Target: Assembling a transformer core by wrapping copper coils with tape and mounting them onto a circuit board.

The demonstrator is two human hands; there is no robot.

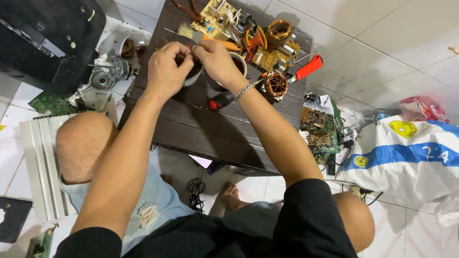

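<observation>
We are sitting on a white tiled floor and working over a low, dark brown slatted table (203, 127), its surface ribbed and matte. Our left hand (168, 69) and right hand (217, 62) are meeting at the far end of the table, fingertips of both pressed together and pinching a small dark part (187, 56) between them; it is too hidden by our fingers to name more closely. Just under the hands a white, round cup (240, 63) with a dark inside is standing on the table. A silver chain bracelet (242, 91) is circling our right wrist. Beyond the hands we are seeing yellowish circuit boards (218, 11) crowded with parts, and two copper wire coils (275, 85), round and shiny. A screwdriver with a red handle (308, 68) is lying beside them, and another tool with a red and black handle (219, 101) is resting near our right forearm. To the right of the table, on the floor, a white woven sack (413, 161) with blue stripes and round yellow marks is lying crumpled, with a pink plastic bag (422, 109) above it. At the left, a black flat casing (34, 21) is leaning, with a small metal motor (105, 76) beside it.
</observation>
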